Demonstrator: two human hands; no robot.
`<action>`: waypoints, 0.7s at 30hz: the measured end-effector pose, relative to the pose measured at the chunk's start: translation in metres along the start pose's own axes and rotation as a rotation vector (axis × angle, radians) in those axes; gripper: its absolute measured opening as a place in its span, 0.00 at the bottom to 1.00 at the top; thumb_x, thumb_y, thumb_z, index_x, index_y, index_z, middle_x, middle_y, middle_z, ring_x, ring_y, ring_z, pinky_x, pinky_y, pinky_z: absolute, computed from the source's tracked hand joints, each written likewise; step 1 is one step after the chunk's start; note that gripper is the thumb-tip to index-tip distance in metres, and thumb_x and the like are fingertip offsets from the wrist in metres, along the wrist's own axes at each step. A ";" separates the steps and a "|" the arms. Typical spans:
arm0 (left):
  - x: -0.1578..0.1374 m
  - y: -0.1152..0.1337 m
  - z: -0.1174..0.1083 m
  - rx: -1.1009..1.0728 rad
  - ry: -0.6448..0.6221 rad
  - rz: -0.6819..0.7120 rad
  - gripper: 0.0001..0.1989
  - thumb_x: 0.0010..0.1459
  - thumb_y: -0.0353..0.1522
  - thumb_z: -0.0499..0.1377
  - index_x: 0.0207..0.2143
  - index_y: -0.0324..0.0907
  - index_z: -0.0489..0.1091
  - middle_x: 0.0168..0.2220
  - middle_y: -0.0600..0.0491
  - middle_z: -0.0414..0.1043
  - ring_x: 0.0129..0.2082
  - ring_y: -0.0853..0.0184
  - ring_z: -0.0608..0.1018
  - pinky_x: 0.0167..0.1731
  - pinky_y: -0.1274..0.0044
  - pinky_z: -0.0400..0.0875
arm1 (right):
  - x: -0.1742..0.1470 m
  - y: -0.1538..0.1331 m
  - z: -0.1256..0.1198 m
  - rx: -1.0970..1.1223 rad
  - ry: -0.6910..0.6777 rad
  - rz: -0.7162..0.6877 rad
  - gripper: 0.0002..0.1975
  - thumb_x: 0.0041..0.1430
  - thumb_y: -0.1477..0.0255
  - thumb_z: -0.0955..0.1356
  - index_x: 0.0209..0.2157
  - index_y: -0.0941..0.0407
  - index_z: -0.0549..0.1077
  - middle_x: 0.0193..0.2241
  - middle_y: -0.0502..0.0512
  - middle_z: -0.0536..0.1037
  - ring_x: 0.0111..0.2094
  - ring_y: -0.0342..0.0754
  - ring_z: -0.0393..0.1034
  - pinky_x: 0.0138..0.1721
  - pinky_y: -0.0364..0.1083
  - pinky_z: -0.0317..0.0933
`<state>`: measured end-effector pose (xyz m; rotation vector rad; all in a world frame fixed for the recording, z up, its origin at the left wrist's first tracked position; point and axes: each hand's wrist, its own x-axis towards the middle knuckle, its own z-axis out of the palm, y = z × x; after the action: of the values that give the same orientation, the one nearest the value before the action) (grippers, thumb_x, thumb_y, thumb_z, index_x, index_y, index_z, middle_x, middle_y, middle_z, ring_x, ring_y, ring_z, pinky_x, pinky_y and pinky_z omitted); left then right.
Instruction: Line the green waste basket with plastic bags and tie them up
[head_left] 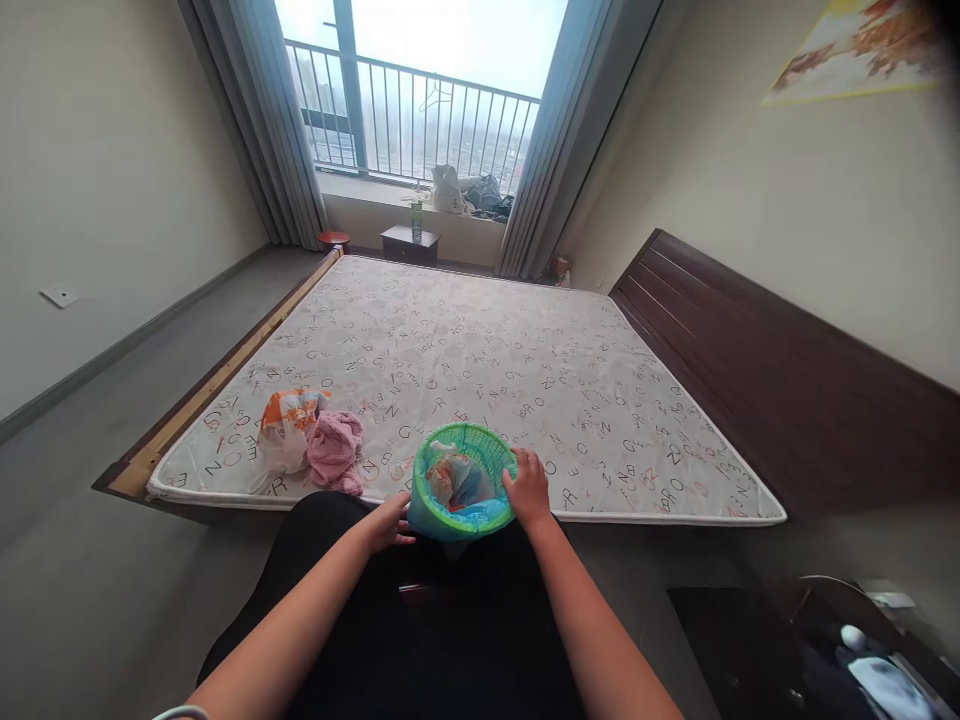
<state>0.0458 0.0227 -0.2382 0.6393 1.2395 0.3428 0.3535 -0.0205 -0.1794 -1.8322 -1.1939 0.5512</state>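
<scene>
Between my two hands is a green mesh wastebasket (459, 430), lined with a blue plastic bag (480, 517) and holding crumpled rubbish (456, 478). It is over my lap at the near edge of the mattress (465, 360). My left hand (390, 522) presses against its left side, fingers partly hidden beneath it. On the other side, my right hand (528, 487) grips the rim with its fingers curled over. To the left on the mattress lie a pink towel-like cloth (335, 447) and a white and orange plastic bag (289, 425), touching each other.
A wooden bed frame (225, 370) runs along the left, and a dark headboard (750, 350) along the right. Beyond the bed stand a small nightstand (409, 246) with a green glass (417, 220) and a red stool (334, 238). A dark table with items (862, 650) is at lower right.
</scene>
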 end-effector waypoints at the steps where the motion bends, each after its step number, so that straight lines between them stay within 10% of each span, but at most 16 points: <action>1: -0.002 -0.002 0.005 -0.037 -0.015 -0.008 0.20 0.53 0.45 0.66 0.43 0.44 0.72 0.37 0.48 0.79 0.33 0.59 0.81 0.34 0.69 0.76 | -0.001 0.011 0.001 0.055 0.061 0.089 0.26 0.47 0.71 0.70 0.51 0.54 0.74 0.57 0.63 0.72 0.61 0.61 0.63 0.62 0.57 0.58; 8: -0.019 0.021 0.000 -0.199 0.152 0.224 0.11 0.50 0.34 0.69 0.31 0.39 0.69 0.20 0.59 0.67 0.17 0.73 0.68 0.20 0.81 0.62 | -0.031 0.058 0.025 0.569 0.016 0.495 0.26 0.39 0.67 0.65 0.44 0.57 0.72 0.24 0.49 0.76 0.27 0.52 0.72 0.30 0.48 0.68; 16: -0.050 0.064 0.022 -0.248 0.110 0.480 0.21 0.43 0.41 0.73 0.35 0.39 0.72 0.26 0.58 0.74 0.22 0.73 0.73 0.24 0.81 0.69 | -0.061 0.039 0.047 0.793 0.132 0.460 0.24 0.38 0.70 0.63 0.42 0.54 0.71 0.29 0.49 0.79 0.30 0.49 0.72 0.34 0.46 0.69; 21: -0.078 0.060 0.057 0.255 0.228 0.664 0.22 0.51 0.41 0.67 0.47 0.39 0.75 0.33 0.51 0.79 0.31 0.62 0.80 0.33 0.73 0.74 | -0.079 0.036 0.061 0.871 0.202 0.408 0.25 0.40 0.72 0.64 0.44 0.54 0.73 0.31 0.50 0.80 0.32 0.49 0.74 0.34 0.46 0.70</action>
<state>0.0816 0.0103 -0.1311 1.2620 1.2709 0.8340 0.2915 -0.0715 -0.2491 -1.3047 -0.3217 0.9117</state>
